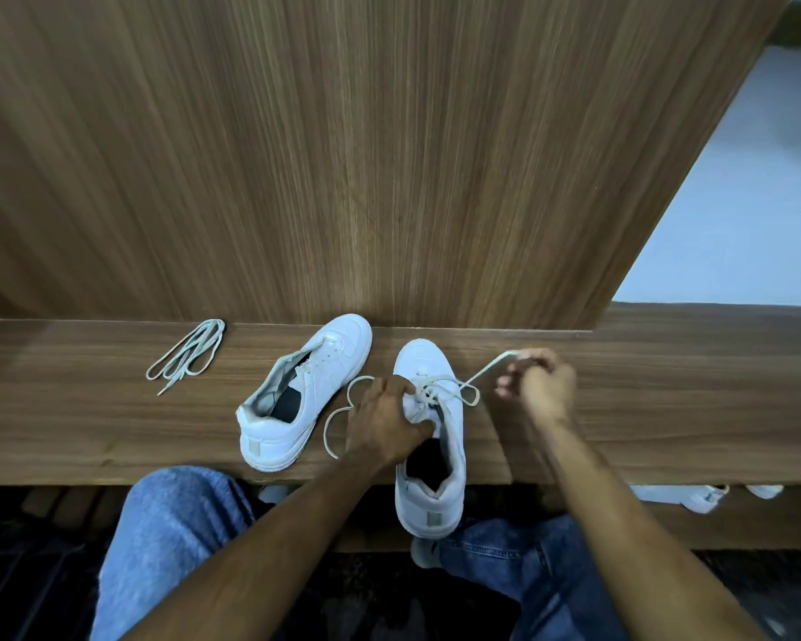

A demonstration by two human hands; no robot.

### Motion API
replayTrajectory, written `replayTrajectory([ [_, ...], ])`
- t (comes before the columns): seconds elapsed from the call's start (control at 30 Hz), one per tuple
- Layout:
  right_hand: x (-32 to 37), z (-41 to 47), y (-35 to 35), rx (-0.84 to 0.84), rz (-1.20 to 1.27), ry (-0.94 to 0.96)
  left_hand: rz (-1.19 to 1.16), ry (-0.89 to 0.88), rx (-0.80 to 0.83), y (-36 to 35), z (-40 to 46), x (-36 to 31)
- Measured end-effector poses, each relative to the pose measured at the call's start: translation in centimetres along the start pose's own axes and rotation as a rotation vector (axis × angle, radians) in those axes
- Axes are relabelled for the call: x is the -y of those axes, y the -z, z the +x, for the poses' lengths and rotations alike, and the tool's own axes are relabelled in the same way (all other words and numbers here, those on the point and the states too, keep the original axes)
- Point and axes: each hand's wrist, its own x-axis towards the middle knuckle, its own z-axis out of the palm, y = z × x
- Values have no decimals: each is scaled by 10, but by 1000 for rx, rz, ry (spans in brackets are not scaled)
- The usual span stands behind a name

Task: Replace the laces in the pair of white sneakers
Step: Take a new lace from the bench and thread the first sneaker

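Two white sneakers stand on a wooden ledge (667, 409). The left sneaker (306, 395) has no lace and points away, tilted right. The right sneaker (431, 455) overhangs the ledge's near edge at the heel. My left hand (385, 423) grips its tongue and upper by the eyelets. A white lace (470, 386) runs through the front eyelets. My right hand (539, 381) pinches one end of it, pulled out to the right. The other end loops loosely on the ledge (338, 418) between the shoes. A spare bundled lace (188, 351) lies at the far left.
A tall wooden panel (343, 155) rises right behind the ledge. My knees in blue jeans (172, 538) are under the near edge. More white shoes (694, 497) sit on a lower shelf at right. Pale floor shows at upper right.
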Motion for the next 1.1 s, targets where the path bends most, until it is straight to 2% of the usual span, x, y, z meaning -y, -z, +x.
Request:
replayTrajectory([
  [0.1,16,15,22,-207,175,43,-69,84,-61,1,-1,5],
  [0.17,11,18,31,-258,-53,109,-77,96,-33,2,-2,4],
  [0.27,-9,2,30,-62,-613,285,19,64,-29,3,-5,1],
  [0.33,-21,-16,21,139,-771,397,40,56,-29,3,-4,-2],
  [0.43,-39,-38,-4,467,-865,477,84,67,-16,7,-3,-5],
  [0.47,-44,-39,-11,503,-895,497,87,68,-14,8,-3,-5],
  [0.57,-44,-35,-22,428,-921,501,82,69,-16,9,-2,-5],
  [0.63,-37,-30,-23,372,-817,455,77,66,-16,11,-2,-3],
  [0.8,14,-7,-10,-2,146,213,93,54,-22,11,0,0],
  [0.87,27,6,-1,-102,294,199,84,46,-20,10,1,0],
  [0.9,27,10,3,-126,226,228,77,49,-18,10,1,0],
  [0.97,17,11,10,-100,-152,293,60,58,-18,9,2,2],
  [1.03,-2,3,13,13,-596,360,52,69,-19,9,2,4],
  [1.1,-17,-9,12,206,-818,451,50,75,-22,8,3,4],
])
